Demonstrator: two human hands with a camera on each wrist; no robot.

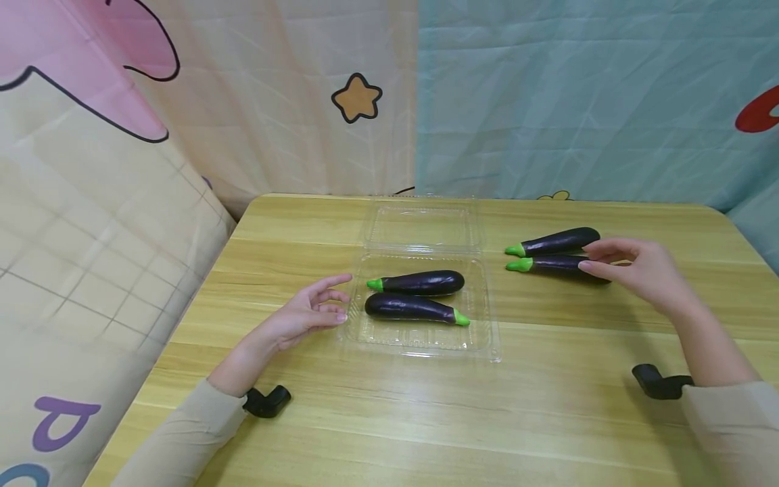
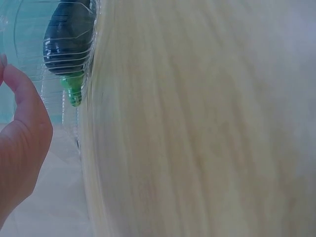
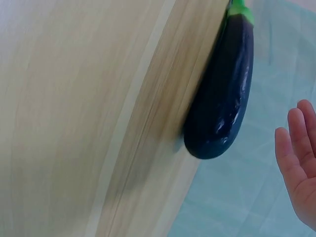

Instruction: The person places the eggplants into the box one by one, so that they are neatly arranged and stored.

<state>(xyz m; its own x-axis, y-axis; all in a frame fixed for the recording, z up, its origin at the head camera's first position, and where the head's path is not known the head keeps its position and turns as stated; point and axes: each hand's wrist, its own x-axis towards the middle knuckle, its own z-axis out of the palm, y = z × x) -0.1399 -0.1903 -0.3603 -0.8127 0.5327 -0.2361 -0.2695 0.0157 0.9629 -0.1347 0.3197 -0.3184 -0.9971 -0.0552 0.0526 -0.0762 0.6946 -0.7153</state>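
My left hand [image 1: 302, 314] is beside the left edge of an open clear plastic clamshell box [image 1: 426, 341], its fingers loosely spread and holding nothing. Inside the box lie two eggplants: the far one [image 1: 426, 283] has its green stem to the left, the near one [image 1: 409, 308] to the right. Over on the right, my right hand [image 1: 648, 274] hovers at the blunt end of an eggplant [image 1: 556, 264], partly covering it. A second eggplant [image 1: 562, 241] lies just behind. In the right wrist view, the relaxed fingers [image 3: 299, 133] stand apart from the eggplant [image 3: 219, 94].
The box's lid [image 1: 424, 226] lies folded back toward the far edge of the wooden table [image 1: 456, 419]. Behind the table hangs a printed curtain [image 1: 523, 101]. Black wrist mounts [image 1: 268, 402] are on both forearms.
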